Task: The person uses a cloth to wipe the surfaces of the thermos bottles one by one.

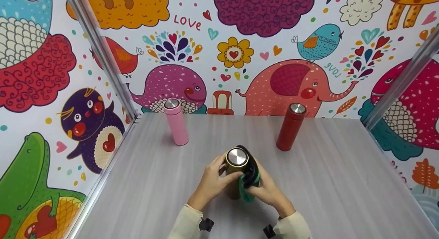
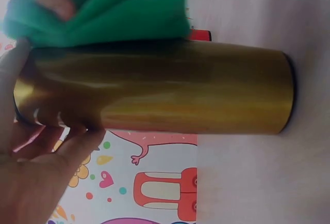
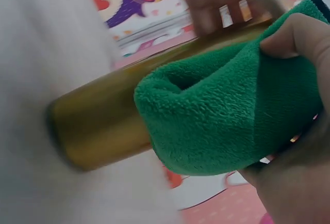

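A gold thermos bottle (image 2: 196,90) with a shiny metal lid (image 1: 237,156) stands upright near the front of the table. My left hand (image 1: 213,180) grips its upper part from the left, fingers wrapped behind it in the left wrist view. On the right, my right hand (image 1: 268,187) holds a folded green cloth (image 3: 206,110) with a dark edge and presses it against the bottle's side. The thumb lies on top of the cloth in the right wrist view. Part of the bottle is hidden behind the cloth and fingers.
Farther back on the grey table (image 1: 219,132) a pink thermos bottle (image 1: 177,126) stands at the left and a red thermos bottle (image 1: 291,127) at the right. Printed cartoon walls (image 1: 192,47) with metal corner rails (image 1: 103,54) enclose the back and sides.
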The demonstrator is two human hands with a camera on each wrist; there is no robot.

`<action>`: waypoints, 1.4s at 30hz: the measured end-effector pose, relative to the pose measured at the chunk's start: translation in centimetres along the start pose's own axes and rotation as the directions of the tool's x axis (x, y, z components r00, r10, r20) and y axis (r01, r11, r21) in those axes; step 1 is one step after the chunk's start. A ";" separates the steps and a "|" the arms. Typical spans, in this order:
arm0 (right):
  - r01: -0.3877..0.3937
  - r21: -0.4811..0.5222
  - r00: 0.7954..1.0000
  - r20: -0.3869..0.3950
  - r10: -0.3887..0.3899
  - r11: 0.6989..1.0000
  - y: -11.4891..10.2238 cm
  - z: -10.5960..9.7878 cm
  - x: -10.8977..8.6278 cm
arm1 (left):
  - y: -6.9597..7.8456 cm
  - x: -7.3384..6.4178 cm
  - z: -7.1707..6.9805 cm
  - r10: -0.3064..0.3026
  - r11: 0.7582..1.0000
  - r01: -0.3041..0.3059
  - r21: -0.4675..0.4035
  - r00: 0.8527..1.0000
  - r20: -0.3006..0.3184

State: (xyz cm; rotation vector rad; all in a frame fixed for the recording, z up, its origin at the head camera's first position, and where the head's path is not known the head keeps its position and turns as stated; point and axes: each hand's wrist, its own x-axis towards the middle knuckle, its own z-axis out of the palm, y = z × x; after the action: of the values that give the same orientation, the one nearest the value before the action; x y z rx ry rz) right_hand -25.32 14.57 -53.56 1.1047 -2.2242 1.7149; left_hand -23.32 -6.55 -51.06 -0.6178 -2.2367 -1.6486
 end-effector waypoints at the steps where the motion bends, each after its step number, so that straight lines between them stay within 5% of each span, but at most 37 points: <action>1: -0.036 0.002 0.999 0.010 0.036 0.999 0.6 0.2 -0.3 | 0.1 0.1 0.0 -0.004 1.000 0.004 0.001 1.000 -0.003; 8: -0.250 0.061 0.968 0.048 0.247 0.966 3.5 1.0 -1.8 | 0.2 0.9 0.0 -0.027 1.000 0.027 0.002 1.000 -0.008; 19: -0.276 0.068 0.961 -0.005 0.277 0.959 2.9 0.9 -2.0 | 0.4 0.6 0.9 -0.076 0.997 0.074 -0.039 0.996 -0.046; 26: -0.195 -0.008 0.980 -0.043 0.195 0.981 0.7 -0.2 -0.8 | 0.7 0.2 0.3 -0.072 0.997 0.072 0.004 0.997 -0.010; 35: 0.060 0.033 0.991 -0.124 -0.055 0.998 -4.8 -1.9 1.7 | 0.6 0.5 -0.7 -0.012 1.000 0.014 -0.020 0.995 0.101; 42: 0.121 0.016 0.983 -0.143 -0.117 0.993 -4.1 -3.1 2.2 | 1.2 1.5 -0.6 0.048 0.995 -0.062 0.073 0.983 0.178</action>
State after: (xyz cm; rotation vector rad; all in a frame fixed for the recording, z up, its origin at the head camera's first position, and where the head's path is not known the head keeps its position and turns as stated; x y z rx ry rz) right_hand -25.41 15.95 -48.14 1.0621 -2.0165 1.7192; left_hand -24.06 -6.53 -49.17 -0.8273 -2.3705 -1.5251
